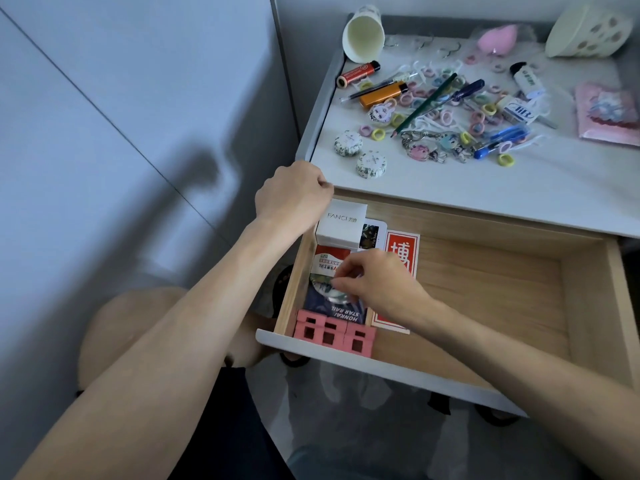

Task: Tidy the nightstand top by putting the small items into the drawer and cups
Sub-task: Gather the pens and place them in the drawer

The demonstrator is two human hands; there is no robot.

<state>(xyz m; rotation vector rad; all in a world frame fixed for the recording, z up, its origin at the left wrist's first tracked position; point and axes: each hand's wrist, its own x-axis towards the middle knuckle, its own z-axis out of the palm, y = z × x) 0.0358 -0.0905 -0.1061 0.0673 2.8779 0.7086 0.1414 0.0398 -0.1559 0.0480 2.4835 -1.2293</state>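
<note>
The wooden drawer (pixel 485 289) is pulled open below the white nightstand top (pixel 485 181). My right hand (pixel 377 282) reaches into its left part and pinches a small round badge (pixel 327 294) lying on a dark packet (pixel 346 315). My left hand (pixel 294 195) sits curled at the nightstand's front left corner; what it holds, if anything, is hidden. On the top lie several hair ties (pixel 446 112), an orange lighter (pixel 382 93), a green pencil (pixel 424 105), keychains (pixel 433 148) and two round tins (pixel 348 143). Two cups lie tipped over: one at the back left (pixel 363 36), one at the back right (pixel 585 31).
In the drawer are a white box (pixel 341 225), a red card (pixel 401 258), a red-and-white packet (pixel 329 261) and pink blocks (pixel 334 336) at the front. A pink pouch (pixel 606 112) lies at the top's right edge. A grey wall panel (pixel 138 133) stands to the left.
</note>
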